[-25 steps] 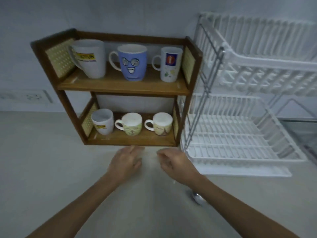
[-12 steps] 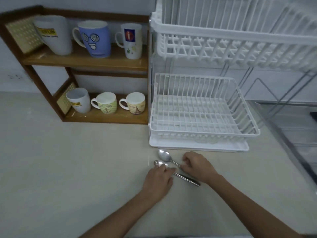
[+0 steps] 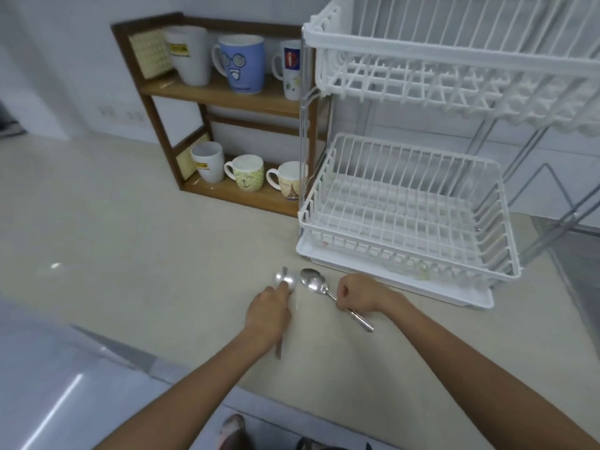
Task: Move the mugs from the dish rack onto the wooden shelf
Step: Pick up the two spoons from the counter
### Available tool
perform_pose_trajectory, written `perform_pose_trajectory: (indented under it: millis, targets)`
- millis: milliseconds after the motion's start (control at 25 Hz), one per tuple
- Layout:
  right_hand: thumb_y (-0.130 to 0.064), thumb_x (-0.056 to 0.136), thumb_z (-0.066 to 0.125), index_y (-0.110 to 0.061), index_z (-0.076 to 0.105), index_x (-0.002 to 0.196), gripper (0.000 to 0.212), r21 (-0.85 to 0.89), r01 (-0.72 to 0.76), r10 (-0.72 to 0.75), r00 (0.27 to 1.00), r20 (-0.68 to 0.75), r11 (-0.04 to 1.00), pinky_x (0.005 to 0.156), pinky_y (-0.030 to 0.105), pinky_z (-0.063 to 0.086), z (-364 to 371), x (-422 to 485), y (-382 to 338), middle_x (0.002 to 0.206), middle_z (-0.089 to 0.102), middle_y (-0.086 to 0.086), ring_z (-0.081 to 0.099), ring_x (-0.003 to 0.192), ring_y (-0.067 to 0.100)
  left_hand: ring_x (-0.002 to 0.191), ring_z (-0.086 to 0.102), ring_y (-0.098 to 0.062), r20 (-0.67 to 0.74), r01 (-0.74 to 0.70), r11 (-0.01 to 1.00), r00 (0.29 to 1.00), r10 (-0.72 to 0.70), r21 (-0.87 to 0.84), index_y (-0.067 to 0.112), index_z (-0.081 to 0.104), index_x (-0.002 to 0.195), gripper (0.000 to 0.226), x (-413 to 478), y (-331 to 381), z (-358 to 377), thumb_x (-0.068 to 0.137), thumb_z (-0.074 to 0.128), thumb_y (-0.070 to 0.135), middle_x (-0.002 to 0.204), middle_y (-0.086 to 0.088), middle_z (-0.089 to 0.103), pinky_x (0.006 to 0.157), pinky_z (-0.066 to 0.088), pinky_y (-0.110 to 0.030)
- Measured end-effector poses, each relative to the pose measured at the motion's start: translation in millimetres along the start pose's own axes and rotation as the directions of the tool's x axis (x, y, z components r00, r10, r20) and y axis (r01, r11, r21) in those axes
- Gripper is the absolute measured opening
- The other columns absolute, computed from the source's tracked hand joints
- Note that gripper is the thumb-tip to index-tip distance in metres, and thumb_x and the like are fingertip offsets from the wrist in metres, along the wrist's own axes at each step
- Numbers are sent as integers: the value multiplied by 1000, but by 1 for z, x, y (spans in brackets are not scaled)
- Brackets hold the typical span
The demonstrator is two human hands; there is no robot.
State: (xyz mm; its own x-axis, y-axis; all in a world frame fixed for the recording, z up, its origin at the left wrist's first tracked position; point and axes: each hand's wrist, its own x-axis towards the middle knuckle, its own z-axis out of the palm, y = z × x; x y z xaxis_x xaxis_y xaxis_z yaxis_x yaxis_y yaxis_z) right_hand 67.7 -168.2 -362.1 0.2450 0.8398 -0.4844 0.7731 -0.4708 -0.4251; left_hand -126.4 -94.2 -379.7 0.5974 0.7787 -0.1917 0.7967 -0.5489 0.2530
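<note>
The wooden shelf (image 3: pixel 224 94) stands at the back left and holds several mugs. On its top board are a tall white mug (image 3: pixel 190 53), a blue face mug (image 3: pixel 242 63) and a white mug with a red mark (image 3: pixel 290 71). Three smaller mugs sit on the bottom board (image 3: pixel 240 198). The white two-tier dish rack (image 3: pixel 406 203) to the right holds no mugs. My left hand (image 3: pixel 268 315) is shut on a spoon (image 3: pixel 285 279) on the counter. My right hand (image 3: pixel 362 292) is shut on the handle of a second spoon (image 3: pixel 313 279).
The beige counter (image 3: pixel 130 241) runs from the wall to a front edge at the lower left. A white drip tray (image 3: pixel 454 289) lies under the rack. A steel sink edge (image 3: pixel 581 274) shows at far right. Wall sockets (image 3: pixel 121 113) sit left of the shelf.
My hands dropped from in front of the shelf to the counter and closed on the two spoons. The view swung right, then pulled back; the left spoon shifted slightly left.
</note>
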Motion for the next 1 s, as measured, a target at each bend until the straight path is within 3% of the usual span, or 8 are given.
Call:
perform_pose_trajectory:
  millis: [120,200,280,400,560,720,840,1000]
  targets:
    - [-12,75,66,-18,66,82,9,-41,115,-110,988,107,992,59,23,44,-19,-6,-12,66,58,-11,55,63,10,101,60,-34,80,206,969,977,-197,-137,3,42,119,36,-8,-4,-9,86,54,11,110,-17,62,79,47,-36]
    - [-9,76,68,-17,68,86,13,-23,183,-179,976,123,983,63,22,48,-35,-15,-21,69,60,-10,55,59,4,96,63,-30,221,274,936,949,-226,-219,1,56,106,26,-11,-6,-23,84,60,13,102,-16,66,78,49,-34]
    - [-5,76,68,-15,69,83,13,85,221,-229,968,105,972,57,19,48,-58,-27,-26,69,64,-6,57,57,4,67,61,-20,410,296,840,907,-98,-455,6,65,76,10,-12,-8,-48,84,64,12,71,-9,64,64,50,-29]
    - [-1,78,69,-9,71,88,13,386,239,-262,965,8,891,50,16,49,-103,-43,-16,68,68,2,61,56,8,54,54,-1,574,342,627,791,210,-700,13,67,86,3,-6,0,-99,88,66,14,61,7,60,58,51,-14]
    - [-4,79,73,-13,72,91,15,615,231,-121,969,-216,754,51,15,52,-145,-33,14,68,71,-3,66,58,4,57,58,2,451,253,479,817,359,-841,12,70,93,10,36,36,-145,91,62,17,66,9,66,55,51,-10]
    - [2,81,71,-4,68,91,12,753,150,125,947,-295,640,48,16,56,-142,9,24,77,68,9,67,59,12,61,61,-6,297,256,406,954,41,-877,2,68,92,9,91,82,-135,90,63,9,75,-4,65,55,56,-13]
    - [6,81,70,6,66,99,19,797,115,221,928,-298,593,47,19,57,-136,42,29,79,67,16,65,62,18,66,60,-12,257,296,399,955,-148,-868,-3,63,99,10,131,101,-114,92,60,4,86,-13,63,67,56,-20]
    - [4,79,72,-4,66,78,10,736,80,235,919,-315,673,59,27,58,-137,73,34,84,68,20,66,61,20,61,56,-13,220,292,446,953,-207,-846,0,59,94,3,165,116,-100,93,56,0,75,-10,56,52,53,-17]
